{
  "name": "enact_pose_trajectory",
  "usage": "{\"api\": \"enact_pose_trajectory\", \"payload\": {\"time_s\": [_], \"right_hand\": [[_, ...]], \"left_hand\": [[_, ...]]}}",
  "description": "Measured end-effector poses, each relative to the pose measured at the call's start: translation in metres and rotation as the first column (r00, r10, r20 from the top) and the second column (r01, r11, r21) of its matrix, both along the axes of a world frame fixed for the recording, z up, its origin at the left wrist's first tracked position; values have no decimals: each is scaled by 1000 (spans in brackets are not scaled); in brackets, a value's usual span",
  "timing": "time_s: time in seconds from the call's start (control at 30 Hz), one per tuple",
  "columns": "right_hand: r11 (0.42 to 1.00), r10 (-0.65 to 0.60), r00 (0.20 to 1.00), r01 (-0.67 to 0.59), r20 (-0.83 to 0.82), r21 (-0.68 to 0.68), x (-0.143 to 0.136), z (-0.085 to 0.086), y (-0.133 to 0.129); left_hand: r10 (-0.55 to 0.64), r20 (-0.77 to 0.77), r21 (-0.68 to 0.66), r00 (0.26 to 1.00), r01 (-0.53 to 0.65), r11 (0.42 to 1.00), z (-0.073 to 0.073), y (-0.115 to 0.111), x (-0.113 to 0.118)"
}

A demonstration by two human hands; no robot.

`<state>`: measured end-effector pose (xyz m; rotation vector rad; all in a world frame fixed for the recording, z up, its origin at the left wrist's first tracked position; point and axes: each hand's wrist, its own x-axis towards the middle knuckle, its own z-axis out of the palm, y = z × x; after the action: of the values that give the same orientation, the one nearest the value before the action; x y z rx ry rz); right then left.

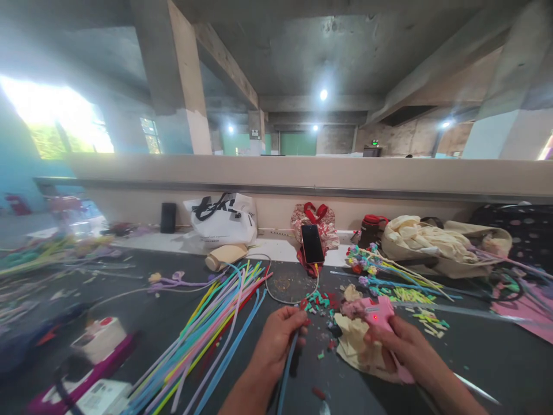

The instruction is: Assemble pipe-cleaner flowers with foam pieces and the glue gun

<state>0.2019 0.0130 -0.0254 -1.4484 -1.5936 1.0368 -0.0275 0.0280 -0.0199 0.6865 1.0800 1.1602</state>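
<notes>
My left hand (283,334) is closed in a pinch around a thin blue stem (287,369), which runs down toward the bottom edge. A small red bit shows by the thumb tip. In my right hand (404,340) is a pink glue gun (380,311) with a lit red dot; its nozzle points left. Beneath it lies a crumpled beige cloth (352,346), stained near the nozzle. Small green and red pieces (319,301) are scattered on the black table between the hands and beyond them.
A bundle of coloured stems (207,340) lies left of my hands. Behind stand a phone (312,243) with a cable, a white bag (222,222) and a beige fabric bag (436,248). Finished-looking small flowers (365,262) and yellow-green bits (410,295) lie to the right.
</notes>
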Motion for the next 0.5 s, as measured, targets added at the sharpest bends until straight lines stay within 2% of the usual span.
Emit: {"api": "enact_pose_trajectory", "payload": {"time_s": [0.1, 0.13, 0.2, 0.23, 0.3, 0.33, 0.37, 0.4, 0.43, 0.5], "right_hand": [[996, -2, 1000, 3, 5, -87, 14, -11, 10], [995, -3, 998, 9, 57, -100, 18, -14, 12], [996, -20, 959, 42, 282, -72, 24, -14, 11], [996, -55, 902, 79, 429, -39, 26, -11, 8], [984, -165, 719, 164, 675, 65, 23, 1, 0], [971, -225, 634, 208, 740, 117, 18, 8, -4], [962, -266, 599, 211, 755, 172, 10, 17, -9], [964, -264, 627, 169, 733, 203, 0, 24, -13], [972, -209, 706, 75, 677, 222, -12, 31, -17], [955, 8, 866, -155, 499, 252, -39, 41, -20]], "left_hand": [[-29, 78, -36, 997, 32, 999, 6, -4, -2], [-40, 97, -39, 995, 44, 998, 8, -5, -3], [-59, 118, -35, 991, 64, 997, 10, -7, -3], [-67, 122, -31, 990, 71, 997, 10, -8, -2], [-79, 122, -24, 989, 82, 996, 9, -9, 0], [-86, 120, -22, 989, 90, 996, 9, -9, 1], [-98, 120, -19, 988, 101, 995, 8, -10, 3], [-117, 122, -14, 986, 119, 993, 8, -11, 4], [-142, 127, -10, 982, 144, 990, 7, -12, 6], [-196, 152, 5, 969, 197, 980, 6, -14, 9]]}}
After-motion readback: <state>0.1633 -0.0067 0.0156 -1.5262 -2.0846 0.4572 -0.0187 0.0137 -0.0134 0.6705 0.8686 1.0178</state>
